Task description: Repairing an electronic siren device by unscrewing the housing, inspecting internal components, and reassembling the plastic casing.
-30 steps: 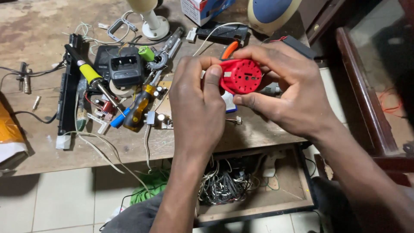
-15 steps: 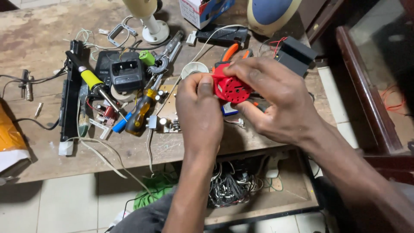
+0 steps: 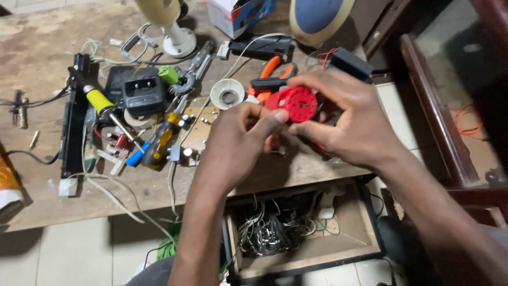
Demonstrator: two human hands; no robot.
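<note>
A round red plastic part (image 3: 297, 104) with small holes in its face is held between both hands above the wooden workbench (image 3: 47, 180). My left hand (image 3: 238, 143) pinches its left edge with thumb and fingers. My right hand (image 3: 352, 119) wraps around its right side and underside. Just behind the red part lie orange-handled pliers (image 3: 270, 74) and a white round cap (image 3: 227, 94).
Left of the hands lie a yellow-handled soldering iron (image 3: 100, 103), a black charger block (image 3: 140, 95), screwdrivers (image 3: 159, 143), a circuit board (image 3: 198, 132) and loose wires. An open drawer (image 3: 365, 249) full of cables sits below the bench. A dark wooden frame (image 3: 434, 111) stands at right.
Both hands with the red part moved down and slightly left toward the bench, then the part turned so its flat face shows. The view shifted a little.
</note>
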